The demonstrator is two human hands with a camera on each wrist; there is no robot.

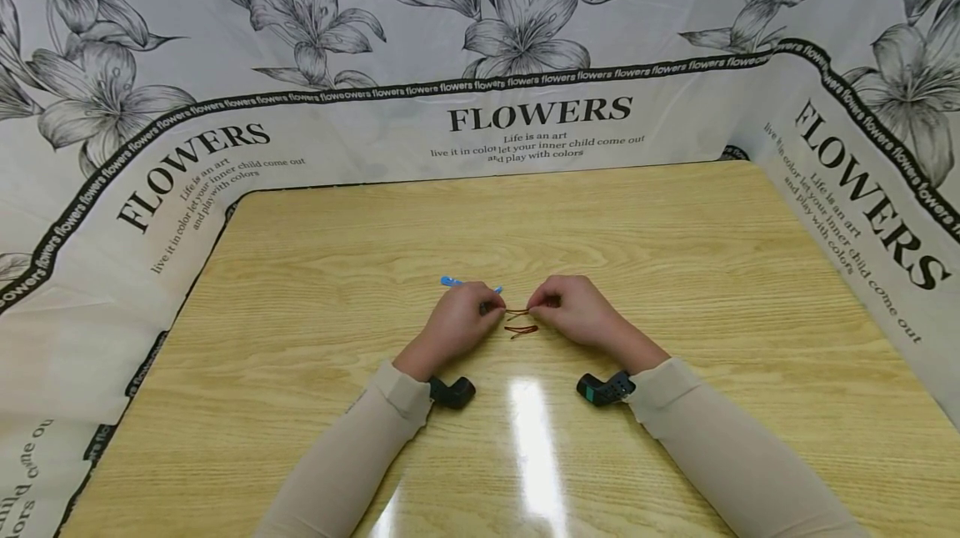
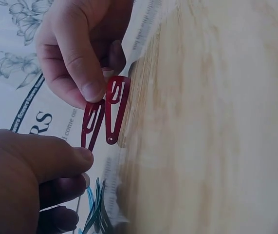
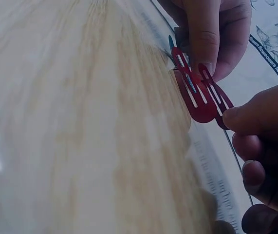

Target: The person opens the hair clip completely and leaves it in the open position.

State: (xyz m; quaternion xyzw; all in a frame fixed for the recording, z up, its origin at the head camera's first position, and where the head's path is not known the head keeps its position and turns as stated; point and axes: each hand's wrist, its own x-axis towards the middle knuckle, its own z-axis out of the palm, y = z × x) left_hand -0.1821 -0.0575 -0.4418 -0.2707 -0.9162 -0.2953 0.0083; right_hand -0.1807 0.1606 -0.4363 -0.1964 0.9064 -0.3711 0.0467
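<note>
Both hands meet near the middle of the table over a red snap hair clip point(image 2: 93, 120). My left hand point(image 1: 467, 314) pinches its narrow end between thumb and finger, while my right hand point(image 1: 576, 309) pinches the wide end. A second red snap clip point(image 1: 521, 329) lies on the table just on the near side of the held one; in the left wrist view this loose clip point(image 2: 117, 111) shows its rounded end and inner tongue. Behind the left hand lie blue hair clips point(image 1: 450, 280), partly hidden by it.
The wood-grain table point(image 1: 300, 271) carries a bright glare streak in front of the hands. A white cloth printed with flowers and lettering point(image 1: 540, 117) hangs along its back and sides. Dark wrist devices point(image 1: 452, 393) sit below each hand at the sleeve cuffs.
</note>
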